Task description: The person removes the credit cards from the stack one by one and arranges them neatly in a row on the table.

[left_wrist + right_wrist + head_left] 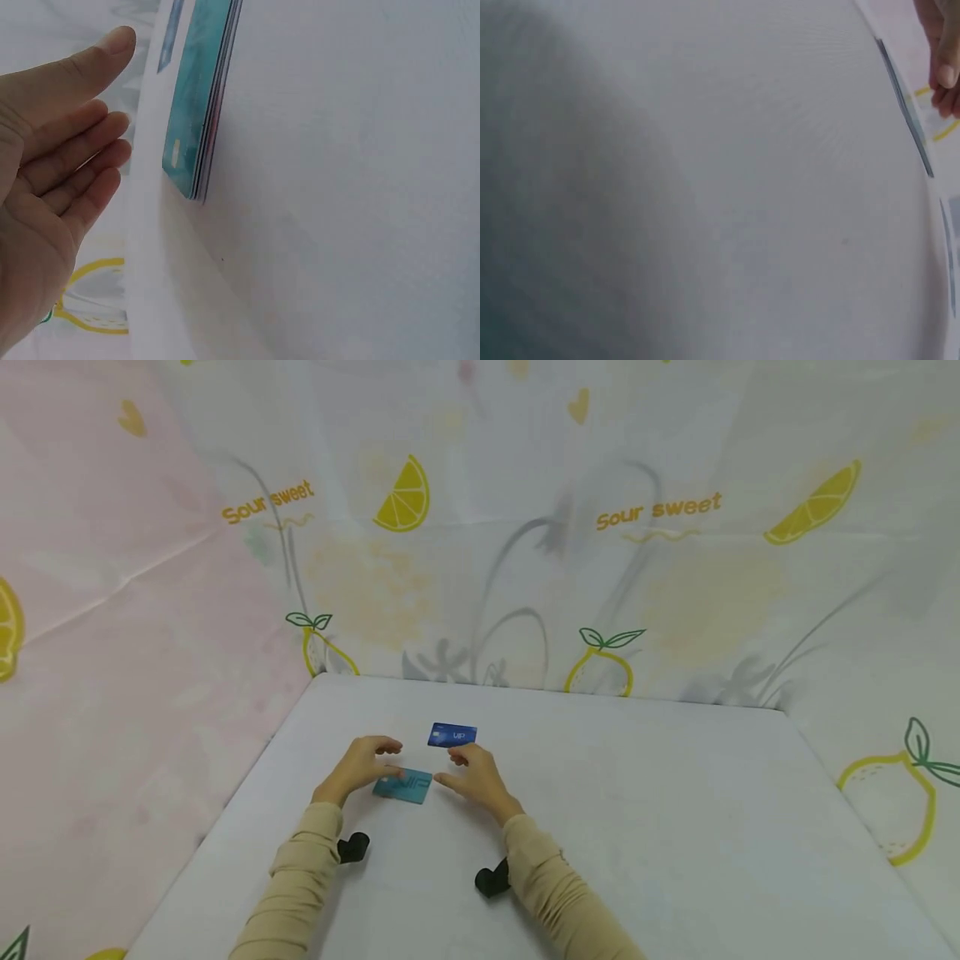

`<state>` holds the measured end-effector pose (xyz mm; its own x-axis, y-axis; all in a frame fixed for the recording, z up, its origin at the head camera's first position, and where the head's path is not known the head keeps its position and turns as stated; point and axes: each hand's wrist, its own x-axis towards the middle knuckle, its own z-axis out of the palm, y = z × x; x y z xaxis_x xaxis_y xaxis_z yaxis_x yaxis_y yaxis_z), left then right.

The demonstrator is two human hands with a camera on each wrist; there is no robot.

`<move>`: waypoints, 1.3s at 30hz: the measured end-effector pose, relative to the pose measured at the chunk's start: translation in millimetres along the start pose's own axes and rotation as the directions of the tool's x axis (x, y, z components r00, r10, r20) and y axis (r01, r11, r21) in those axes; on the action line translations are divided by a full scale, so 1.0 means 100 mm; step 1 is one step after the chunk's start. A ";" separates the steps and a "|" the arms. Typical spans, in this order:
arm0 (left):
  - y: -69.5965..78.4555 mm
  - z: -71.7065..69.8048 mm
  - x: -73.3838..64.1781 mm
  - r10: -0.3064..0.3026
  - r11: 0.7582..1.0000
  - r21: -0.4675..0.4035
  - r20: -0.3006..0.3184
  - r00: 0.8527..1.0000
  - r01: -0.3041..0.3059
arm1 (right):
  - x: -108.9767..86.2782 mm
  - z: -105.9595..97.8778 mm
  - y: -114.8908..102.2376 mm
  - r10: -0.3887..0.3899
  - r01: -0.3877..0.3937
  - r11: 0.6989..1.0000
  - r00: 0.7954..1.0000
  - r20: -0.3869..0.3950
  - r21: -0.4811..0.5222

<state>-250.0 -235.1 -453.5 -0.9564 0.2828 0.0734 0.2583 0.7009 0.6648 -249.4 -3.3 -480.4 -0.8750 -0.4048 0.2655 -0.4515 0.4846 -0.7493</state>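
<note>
A stack of cards (196,105) with a teal card on top lies on the table, its layered edges showing in the left wrist view. Over the stack's left part in the head view is my left hand (363,767); the left wrist view shows it apart from the cards, fingers bent loosely and holding nothing. My right hand (480,781) has its thumb by the stack's right edge and its loosely bent fingers by a dark blue VIP card (450,733) behind the stack. I see nothing in its grasp. The right wrist view does not show the right hand.
A white table (660,810) extends to the right of the cards. Behind it stands a cloth backdrop (480,577) with lemon prints and lettering. Black pieces (492,880) sit at both wrists, by the beige sleeves.
</note>
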 end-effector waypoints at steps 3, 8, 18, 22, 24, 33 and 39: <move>-0.05 0.03 -0.03 -0.012 1.000 0.014 0.004 1.000 0.012 | -0.01 0.03 -0.02 0.013 -0.012 1.000 0.999 0.041 -0.017; -0.12 0.05 -0.06 -0.035 0.999 0.009 -0.003 0.999 0.036 | -0.02 0.08 -0.04 0.020 -0.018 0.999 0.997 0.070 -0.032; -0.21 0.09 -0.11 -0.036 0.999 0.000 -0.001 0.999 0.036 | 0.00 0.17 -0.08 -0.002 0.024 0.984 0.992 0.125 -0.179; -0.21 0.10 -0.12 -0.005 1.000 -0.004 -0.009 1.000 0.005 | 0.00 0.22 -0.08 0.011 0.029 0.963 0.989 0.147 -0.267; -0.21 0.10 -0.12 0.015 1.000 0.007 -0.011 1.000 -0.014 | 0.00 0.24 -0.08 0.024 0.021 0.958 0.988 0.152 -0.287; -0.22 0.13 -0.08 0.047 0.996 0.075 0.013 0.999 -0.048 | 0.01 0.28 -0.12 0.023 0.043 0.917 0.987 0.161 -0.396; -0.20 0.14 -0.07 0.047 0.995 0.090 0.021 0.999 -0.048 | 0.00 0.29 -0.10 0.013 0.046 0.917 0.989 0.145 -0.397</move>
<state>-246.3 -242.3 -477.6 -0.9402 0.3291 0.0883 0.3155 0.7427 0.5906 -239.9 -31.0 -490.5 -0.8465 -0.5062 0.1650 -0.5232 0.7334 -0.4341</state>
